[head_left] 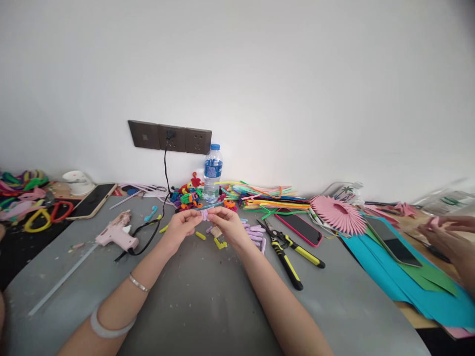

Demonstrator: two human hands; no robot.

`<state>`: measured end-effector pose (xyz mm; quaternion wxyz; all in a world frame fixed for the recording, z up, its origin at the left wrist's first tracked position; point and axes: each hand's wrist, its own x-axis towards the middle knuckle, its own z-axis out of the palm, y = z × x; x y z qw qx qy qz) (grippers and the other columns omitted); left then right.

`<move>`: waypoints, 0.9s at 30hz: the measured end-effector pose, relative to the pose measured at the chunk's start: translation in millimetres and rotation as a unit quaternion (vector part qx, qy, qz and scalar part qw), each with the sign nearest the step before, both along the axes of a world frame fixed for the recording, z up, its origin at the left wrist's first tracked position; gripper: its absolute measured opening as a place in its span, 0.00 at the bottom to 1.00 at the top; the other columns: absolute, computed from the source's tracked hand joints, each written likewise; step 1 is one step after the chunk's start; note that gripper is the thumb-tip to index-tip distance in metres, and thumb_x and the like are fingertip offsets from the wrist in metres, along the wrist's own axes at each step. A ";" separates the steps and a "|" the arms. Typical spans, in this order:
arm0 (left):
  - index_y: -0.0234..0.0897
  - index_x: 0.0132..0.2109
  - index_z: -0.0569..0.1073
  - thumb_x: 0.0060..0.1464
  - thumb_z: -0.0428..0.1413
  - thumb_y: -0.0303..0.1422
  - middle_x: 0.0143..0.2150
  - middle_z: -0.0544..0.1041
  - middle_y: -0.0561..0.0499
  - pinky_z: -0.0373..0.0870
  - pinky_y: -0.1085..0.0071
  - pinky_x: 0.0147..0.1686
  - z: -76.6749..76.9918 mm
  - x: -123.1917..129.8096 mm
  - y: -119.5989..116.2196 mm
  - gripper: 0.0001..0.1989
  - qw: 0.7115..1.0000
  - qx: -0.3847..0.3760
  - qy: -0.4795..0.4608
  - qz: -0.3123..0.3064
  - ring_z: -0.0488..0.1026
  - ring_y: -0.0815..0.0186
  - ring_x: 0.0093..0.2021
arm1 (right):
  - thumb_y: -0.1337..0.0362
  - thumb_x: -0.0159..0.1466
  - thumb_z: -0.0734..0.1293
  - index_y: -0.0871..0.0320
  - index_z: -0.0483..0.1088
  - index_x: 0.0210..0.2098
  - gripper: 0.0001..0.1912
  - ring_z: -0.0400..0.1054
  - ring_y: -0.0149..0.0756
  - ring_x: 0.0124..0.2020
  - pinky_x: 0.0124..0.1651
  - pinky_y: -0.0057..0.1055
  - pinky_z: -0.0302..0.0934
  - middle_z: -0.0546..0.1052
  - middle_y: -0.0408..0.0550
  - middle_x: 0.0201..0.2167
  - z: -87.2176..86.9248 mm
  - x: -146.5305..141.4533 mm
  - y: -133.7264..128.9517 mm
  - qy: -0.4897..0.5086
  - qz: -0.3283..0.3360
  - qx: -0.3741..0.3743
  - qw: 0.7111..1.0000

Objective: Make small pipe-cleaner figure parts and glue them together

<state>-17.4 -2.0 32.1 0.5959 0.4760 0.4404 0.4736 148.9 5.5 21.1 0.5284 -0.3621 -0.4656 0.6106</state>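
Note:
Between the fingertips of my left hand (183, 225) and my right hand (227, 224) is a small light-purple pipe cleaner piece (204, 214). Both hands are pinched closed on it, above the grey table. Its exact shape is partly hidden by the fingers. Beside my right wrist lie several short purple pipe cleaner pieces (256, 233). Short yellow pieces (219, 244) lie below the hands. Pliers with yellow and black handles (285, 254) rest open to the right. A pink glue gun (118, 237) with a long glue stick lies to the left.
A water bottle (213, 173) stands by the wall near bundled pipe cleaners (274, 200). A black cord (165, 168) runs from the wall socket (170, 137). Phones (302, 228) and blue paper sheets (386, 267) lie rightward. Another person's hands (451, 242) are at the right edge.

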 end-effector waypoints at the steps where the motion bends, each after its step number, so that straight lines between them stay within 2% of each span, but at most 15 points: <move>1: 0.33 0.31 0.74 0.38 0.68 0.47 0.22 0.63 0.57 0.44 0.75 0.21 -0.3 -0.2 0.2 0.21 1.000 0.001 0.000 0.000 0.50 0.78 0.19 | 0.58 0.48 0.77 0.55 0.78 0.30 0.11 0.68 0.33 0.30 0.34 0.29 0.62 0.78 0.43 0.28 0.6 -0.2 -0.3 -0.002 -0.003 0.001 1.000; 12: 0.34 0.31 0.75 0.38 0.67 0.46 0.22 0.64 0.58 0.44 0.74 0.21 0.7 -0.2 -1.0 0.20 1.000 0.002 0.005 0.008 0.50 0.77 0.19 | 0.58 0.50 0.76 0.54 0.79 0.30 0.09 0.69 0.34 0.31 0.38 0.31 0.63 0.78 0.43 0.28 4.5 -1.6 -2.9 -0.011 -0.003 0.018 1.000; 18: 0.34 0.32 0.75 0.40 0.67 0.46 0.22 0.64 0.57 0.44 0.75 0.21 -4.3 -1.9 1.2 0.20 1.000 0.005 0.007 0.004 0.50 0.78 0.19 | 0.58 0.50 0.76 0.54 0.78 0.29 0.09 0.69 0.34 0.31 0.38 0.31 0.63 0.78 0.43 0.28 6.2 -2.7 -3.7 -0.020 -0.009 0.023 0.999; 27: 0.34 0.32 0.75 0.40 0.67 0.46 0.22 0.64 0.57 0.44 0.75 0.21 -3.8 -1.9 1.2 0.20 1.000 0.008 0.011 0.006 0.50 0.78 0.19 | 0.57 0.50 0.76 0.57 0.77 0.29 0.11 0.65 0.29 0.25 0.28 0.26 0.62 0.77 0.43 0.25 4.8 -5.1 -4.7 -0.026 -0.021 0.025 0.999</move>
